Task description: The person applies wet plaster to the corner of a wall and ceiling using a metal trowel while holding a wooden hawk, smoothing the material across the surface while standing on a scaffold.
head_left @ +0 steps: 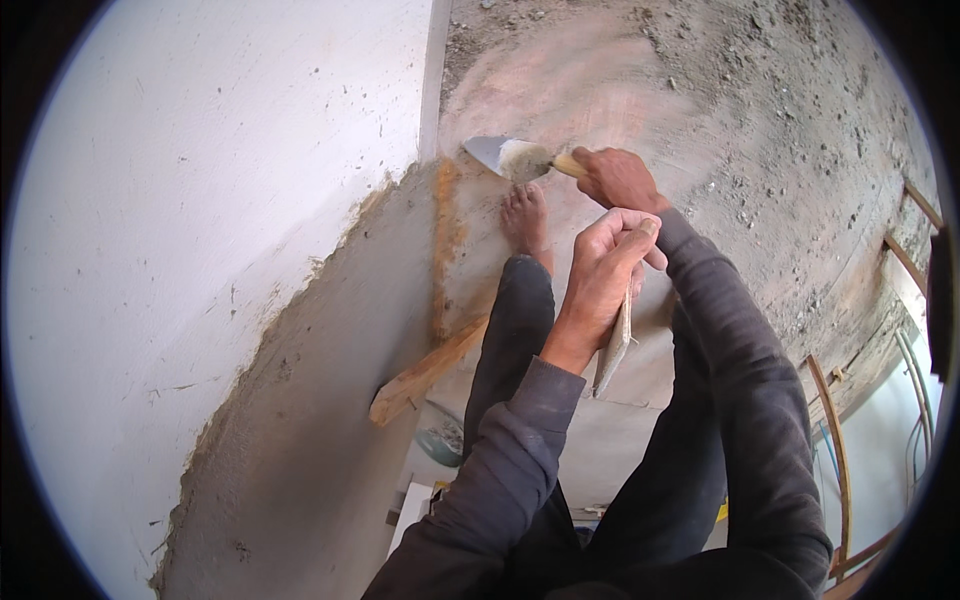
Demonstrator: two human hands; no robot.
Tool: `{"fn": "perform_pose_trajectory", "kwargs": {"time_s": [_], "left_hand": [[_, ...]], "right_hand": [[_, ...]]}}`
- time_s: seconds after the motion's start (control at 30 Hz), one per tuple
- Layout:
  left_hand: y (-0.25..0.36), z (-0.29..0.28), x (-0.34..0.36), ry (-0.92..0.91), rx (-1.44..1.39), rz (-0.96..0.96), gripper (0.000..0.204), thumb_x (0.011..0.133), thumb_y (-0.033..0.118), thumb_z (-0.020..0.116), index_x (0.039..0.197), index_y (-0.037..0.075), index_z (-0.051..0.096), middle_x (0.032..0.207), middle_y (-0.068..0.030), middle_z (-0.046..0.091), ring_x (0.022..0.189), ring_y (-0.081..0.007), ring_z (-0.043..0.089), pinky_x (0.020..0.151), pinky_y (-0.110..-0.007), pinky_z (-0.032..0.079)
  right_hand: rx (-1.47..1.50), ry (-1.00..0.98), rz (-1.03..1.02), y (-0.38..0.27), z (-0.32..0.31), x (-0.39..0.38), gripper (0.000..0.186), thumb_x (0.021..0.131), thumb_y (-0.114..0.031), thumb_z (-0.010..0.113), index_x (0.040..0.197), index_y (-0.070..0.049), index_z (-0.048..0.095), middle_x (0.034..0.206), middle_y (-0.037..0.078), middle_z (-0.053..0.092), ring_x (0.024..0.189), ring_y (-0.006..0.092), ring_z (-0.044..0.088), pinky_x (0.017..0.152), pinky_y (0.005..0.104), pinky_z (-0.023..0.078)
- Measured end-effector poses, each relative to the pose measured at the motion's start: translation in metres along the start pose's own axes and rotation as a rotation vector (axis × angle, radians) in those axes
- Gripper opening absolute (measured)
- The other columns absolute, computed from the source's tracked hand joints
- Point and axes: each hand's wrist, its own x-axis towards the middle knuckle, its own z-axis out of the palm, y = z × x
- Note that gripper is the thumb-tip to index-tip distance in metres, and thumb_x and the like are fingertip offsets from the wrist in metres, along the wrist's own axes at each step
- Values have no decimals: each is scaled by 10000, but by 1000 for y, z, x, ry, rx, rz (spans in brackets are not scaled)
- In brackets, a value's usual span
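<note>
My right hand [622,180] is closed round the wooden handle of a pointed trowel [524,160]. Its metal blade carries a pale patch, and its tip points left toward the corner of the wall, just beyond my bare foot [526,222]. Nearer to me, my left hand [602,272] grips a thin, flat grey board [616,350], seen nearly edge-on. The fingers hide its upper part. What lies on its far face, if anything, cannot be made out.
A wall [230,150] on the left is white above a ragged edge, with bare grey plaster [310,400] below. A wooden plank [425,372] leans near my leg. Grit and small stones [780,150] cover the ground at right, with wooden poles [832,450] beyond.
</note>
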Motion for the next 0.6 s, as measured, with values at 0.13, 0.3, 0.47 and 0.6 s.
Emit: {"fn": "perform_pose_trajectory", "kwargs": {"time_s": [0.13,0.3,0.47,0.6], "left_hand": [[10,-11,-1,24,-53,27,271,950,234,564,1082,-2,571,783,-77,606,491,-24,451,383,-164,351],[21,-22,-1,127,-140,54,279,956,230,548,1105,-6,555,804,-93,594,495,-27,447,385,-172,364],[31,-29,-4,207,-241,106,213,945,231,572,1017,30,583,746,-60,595,449,-25,426,370,-177,352],[34,-30,-3,208,-242,116,229,953,241,557,1025,25,580,748,-68,595,449,-31,430,369,-180,355]], "right_hand": [[-138,25,-153,-27,-5,52,136,781,-169,610,871,-77,654,776,150,662,757,324,658,672,432,522],[-168,42,-130,-26,-23,94,157,791,-205,596,858,-89,676,806,159,668,783,325,660,697,439,521],[-66,119,-4,-13,-27,84,183,799,-230,581,888,-90,658,800,168,665,783,351,647,697,456,507],[156,197,149,-5,-11,50,208,797,-243,590,867,-51,629,751,155,653,730,332,643,658,440,490]]}}
